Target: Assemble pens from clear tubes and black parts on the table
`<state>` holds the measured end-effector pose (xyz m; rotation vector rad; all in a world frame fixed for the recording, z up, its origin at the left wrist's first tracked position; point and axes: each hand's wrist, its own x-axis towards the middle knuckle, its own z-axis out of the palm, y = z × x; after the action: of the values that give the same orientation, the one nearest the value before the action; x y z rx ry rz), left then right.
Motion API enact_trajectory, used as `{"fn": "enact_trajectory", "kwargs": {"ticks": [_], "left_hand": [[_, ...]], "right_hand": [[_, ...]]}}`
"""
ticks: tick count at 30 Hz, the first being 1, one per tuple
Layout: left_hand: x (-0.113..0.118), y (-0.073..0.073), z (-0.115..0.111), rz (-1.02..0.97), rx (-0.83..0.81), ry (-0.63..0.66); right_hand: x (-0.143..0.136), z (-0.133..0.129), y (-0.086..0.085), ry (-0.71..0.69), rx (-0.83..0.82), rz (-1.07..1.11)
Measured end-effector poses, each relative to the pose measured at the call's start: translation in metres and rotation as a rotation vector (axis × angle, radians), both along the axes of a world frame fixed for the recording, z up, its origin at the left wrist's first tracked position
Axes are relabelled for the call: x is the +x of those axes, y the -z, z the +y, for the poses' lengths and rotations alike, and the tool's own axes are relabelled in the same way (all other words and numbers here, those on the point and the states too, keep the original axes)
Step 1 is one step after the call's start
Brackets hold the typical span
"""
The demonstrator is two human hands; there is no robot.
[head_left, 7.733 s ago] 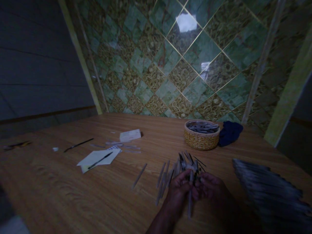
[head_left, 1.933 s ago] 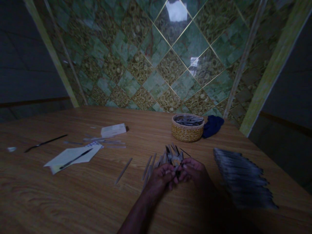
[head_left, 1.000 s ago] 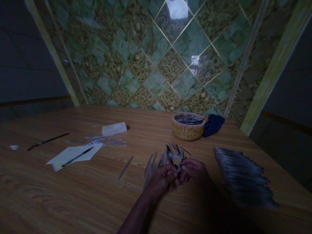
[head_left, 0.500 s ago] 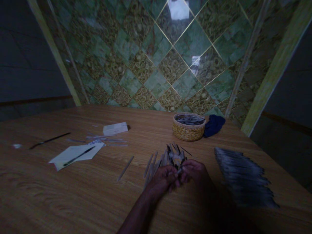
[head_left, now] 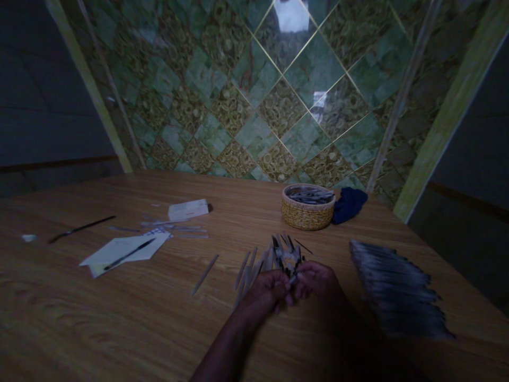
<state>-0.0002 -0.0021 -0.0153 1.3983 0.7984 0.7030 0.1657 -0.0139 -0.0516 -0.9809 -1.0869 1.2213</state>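
Observation:
My left hand point(head_left: 269, 290) and my right hand point(head_left: 317, 278) meet low in the middle of the view, fingers pinched around a small pale stick-like piece point(head_left: 293, 278). It is too dark and small to tell exactly what the piece is. Just beyond my fingers lies a pile of dark and pale pieces point(head_left: 287, 250). Several thin grey sticks point(head_left: 247, 270) fan out beside my left hand, and a single stick point(head_left: 204, 275) lies farther left. Right of my right hand, many dark sticks point(head_left: 397, 286) lie side by side in a wide row.
A woven basket point(head_left: 307, 215) full of sticks stands at the back, with a dark blue cloth point(head_left: 350, 205) beside it. On the left are a white box point(head_left: 188, 209), thin strips point(head_left: 186, 229), papers point(head_left: 127, 249) with a pen point(head_left: 129, 254), and a dark strip point(head_left: 81, 229).

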Motion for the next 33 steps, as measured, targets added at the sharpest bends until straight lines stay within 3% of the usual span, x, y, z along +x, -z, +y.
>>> {"fn": "enact_trajectory", "kwargs": {"ticks": [8,22,33], "left_hand": [[0.0,0.003,0.001,0.074,0.022,-0.001],[-0.006,-0.011,-0.004,0.169,0.029,0.063],[-0.008,-0.011,-0.003,0.227,0.079,0.103]], "right_hand": [[-0.001,-0.001,0.003,0.002,-0.001,-0.014],[0.018,0.002,0.0,-0.179,-0.041,-0.205],[0.017,-0.001,0.0,-0.253,-0.087,-0.219]]}}
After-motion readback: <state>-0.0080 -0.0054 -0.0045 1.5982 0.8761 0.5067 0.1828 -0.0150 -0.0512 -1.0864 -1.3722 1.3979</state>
